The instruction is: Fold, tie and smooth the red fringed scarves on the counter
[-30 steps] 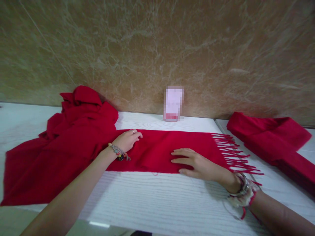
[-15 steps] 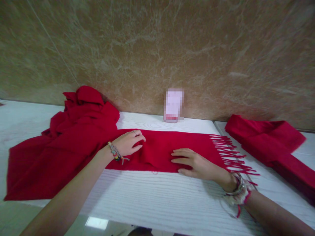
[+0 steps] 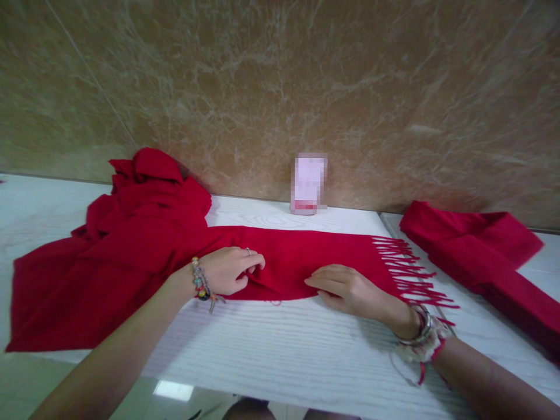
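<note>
A red fringed scarf lies along the white table, its tasselled end to the right and the rest of it running left into a loose heap. My left hand, with a ring and a beaded bracelet, rests on the scarf left of its flat stretch. Its fingers are curled in on the cloth, where a small fold shows beside them. Near the scarf's front edge, my right hand has its fingers pressed together and its thumb low at the edge, closed on the cloth. Its fingertips' exact hold is partly hidden.
A heap of red cloth spreads at the left, reaching the table's front edge. Another red folded cloth lies at the right. A blurred pale phone-like object leans against the brown marble wall. The white table ends close below my arms.
My left hand has slid slightly right and toward me, its fingers curling in. My right hand's spread fingers have drawn together at the scarf's front edge.
</note>
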Available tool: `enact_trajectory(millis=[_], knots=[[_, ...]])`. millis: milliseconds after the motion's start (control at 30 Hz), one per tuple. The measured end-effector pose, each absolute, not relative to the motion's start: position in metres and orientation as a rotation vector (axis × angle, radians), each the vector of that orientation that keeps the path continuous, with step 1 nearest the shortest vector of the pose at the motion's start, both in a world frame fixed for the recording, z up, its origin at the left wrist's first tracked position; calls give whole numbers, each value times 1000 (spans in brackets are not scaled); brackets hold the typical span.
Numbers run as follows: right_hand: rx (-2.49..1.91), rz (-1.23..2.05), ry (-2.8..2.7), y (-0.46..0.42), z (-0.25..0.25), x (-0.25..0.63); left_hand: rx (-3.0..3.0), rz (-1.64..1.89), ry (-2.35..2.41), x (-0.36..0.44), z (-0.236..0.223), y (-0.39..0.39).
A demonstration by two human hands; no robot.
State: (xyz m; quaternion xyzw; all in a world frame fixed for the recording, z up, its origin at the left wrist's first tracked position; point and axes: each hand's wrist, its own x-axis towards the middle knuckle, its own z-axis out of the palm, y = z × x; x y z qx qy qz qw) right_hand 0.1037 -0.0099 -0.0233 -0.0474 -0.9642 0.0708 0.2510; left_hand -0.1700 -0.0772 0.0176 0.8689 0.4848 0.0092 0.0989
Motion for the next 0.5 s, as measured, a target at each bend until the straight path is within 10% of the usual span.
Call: enact_trajectory(millis=[500], knots=[[-88, 80, -2631, -10, -23, 103, 2519, 106, 1253, -181, 21, -78]])
